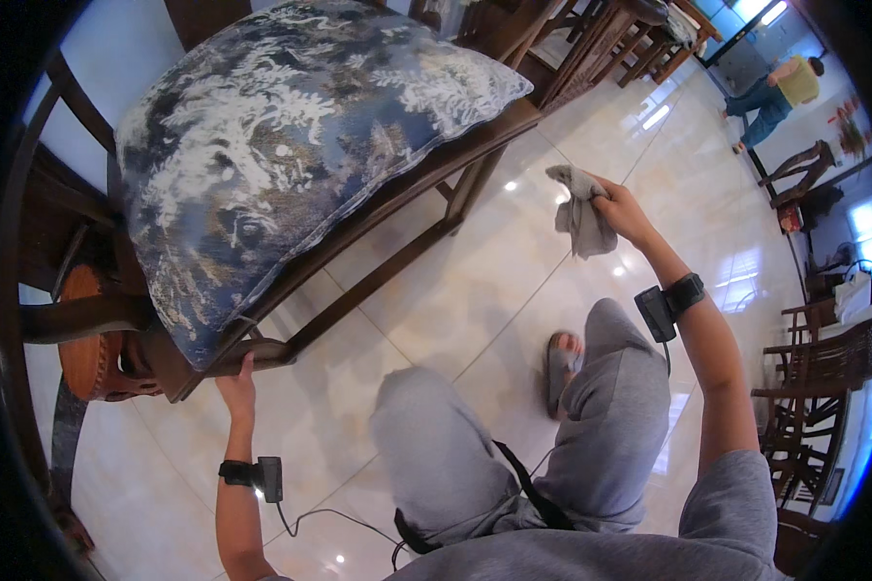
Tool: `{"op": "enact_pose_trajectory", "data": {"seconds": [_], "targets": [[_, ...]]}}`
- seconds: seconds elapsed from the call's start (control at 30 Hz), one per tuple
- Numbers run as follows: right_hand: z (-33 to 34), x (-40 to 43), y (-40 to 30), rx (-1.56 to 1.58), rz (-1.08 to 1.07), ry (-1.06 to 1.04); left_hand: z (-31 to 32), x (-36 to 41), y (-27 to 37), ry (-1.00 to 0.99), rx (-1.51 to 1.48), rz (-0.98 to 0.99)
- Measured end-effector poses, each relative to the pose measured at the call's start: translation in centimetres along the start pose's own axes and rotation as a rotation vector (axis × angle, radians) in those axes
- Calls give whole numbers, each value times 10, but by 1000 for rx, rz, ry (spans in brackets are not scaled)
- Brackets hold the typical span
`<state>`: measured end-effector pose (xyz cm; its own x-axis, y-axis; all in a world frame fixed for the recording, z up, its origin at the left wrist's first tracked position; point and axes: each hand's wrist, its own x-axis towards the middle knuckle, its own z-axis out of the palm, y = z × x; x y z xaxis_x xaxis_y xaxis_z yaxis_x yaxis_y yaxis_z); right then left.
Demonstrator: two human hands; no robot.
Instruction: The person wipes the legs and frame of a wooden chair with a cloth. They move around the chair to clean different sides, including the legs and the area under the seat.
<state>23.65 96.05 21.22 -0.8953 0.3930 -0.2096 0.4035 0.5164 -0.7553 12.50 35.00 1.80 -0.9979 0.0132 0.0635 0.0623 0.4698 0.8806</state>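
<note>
My right hand (620, 210) grips a crumpled grey cloth (583, 214), held out over the tiled floor. My left hand (238, 385) is at the near corner of a dark wooden chair (378, 305), its thumb against the lower frame and its other fingers hidden beneath the wood. A blue, grey and white patterned cushion (283, 160) covers the seat. Its near point lies just above my left hand. Each forearm wears a black strap with a small box.
A carved wooden stool or stand (83, 334) stands beyond the chair's armrest at left. More wooden chairs (817, 356) line the right edge. Another person (792, 83) bends at the upper right, near a wooden stand (803, 171). Glossy tiles (479, 334) lie around my feet.
</note>
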Motion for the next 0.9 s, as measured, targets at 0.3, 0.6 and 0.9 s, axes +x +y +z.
{"op": "enact_pose_trajectory", "data": {"seconds": [0.3, 0.6, 0.9], "targets": [[36, 73, 32, 1059, 55, -190, -15, -1, -12, 51, -4, -50], [95, 143, 5, 228, -681, -325, -36, -4, -21, 30, 33, -19], [126, 188, 35, 350, -673, -314, 10, -56, -39, 63, 318, -440]]}}
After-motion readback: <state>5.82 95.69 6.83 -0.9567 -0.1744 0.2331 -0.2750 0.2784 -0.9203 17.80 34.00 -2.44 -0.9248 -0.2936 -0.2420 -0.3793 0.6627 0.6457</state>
